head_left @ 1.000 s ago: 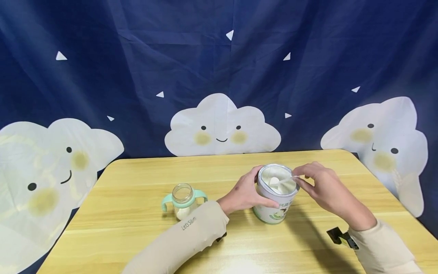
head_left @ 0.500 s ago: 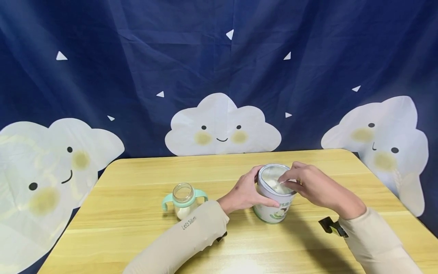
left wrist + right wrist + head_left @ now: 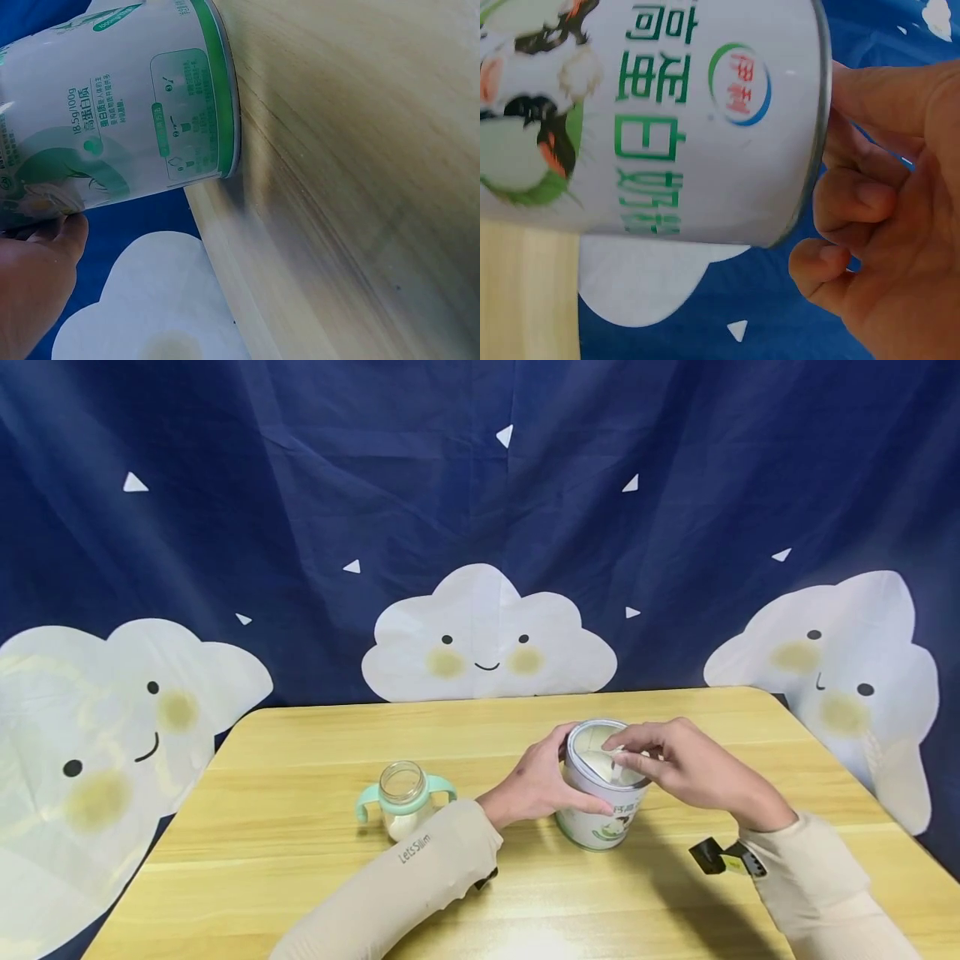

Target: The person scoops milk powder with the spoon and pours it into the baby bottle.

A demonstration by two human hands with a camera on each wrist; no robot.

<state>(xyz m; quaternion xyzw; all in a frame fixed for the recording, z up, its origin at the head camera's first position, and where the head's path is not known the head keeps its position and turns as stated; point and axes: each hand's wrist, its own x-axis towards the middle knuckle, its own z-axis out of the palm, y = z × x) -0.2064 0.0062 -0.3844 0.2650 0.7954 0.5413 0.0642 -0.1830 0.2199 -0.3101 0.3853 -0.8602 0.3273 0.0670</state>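
A white milk powder can (image 3: 600, 802), its mouth uncovered, stands on the table. My left hand (image 3: 534, 781) grips it from the left side, thumb across the front. In the left wrist view, part of that hand (image 3: 41, 277) rests against the can's printed wall. My right hand (image 3: 686, 768) reaches over the right rim, thumb and index finger pinched low at the mouth around a white scoop, mostly hidden by them. In the right wrist view, the other fingers (image 3: 851, 199) are curled beside the rim. A baby bottle (image 3: 405, 797) with mint green handles stands uncapped, pale powder inside.
The wooden table (image 3: 300, 752) runs back to a dark blue curtain (image 3: 420, 485) with smiling clouds. My left sleeve (image 3: 405, 877) passes in front of the baby bottle's lower right. A small black wrist camera (image 3: 712, 856) sticks out from the right sleeve.
My right hand has moved left and its fingers have gone from the can's right rim to over its mouth. The scoop, plainly seen before, is now mostly hidden. My left hand stays put.
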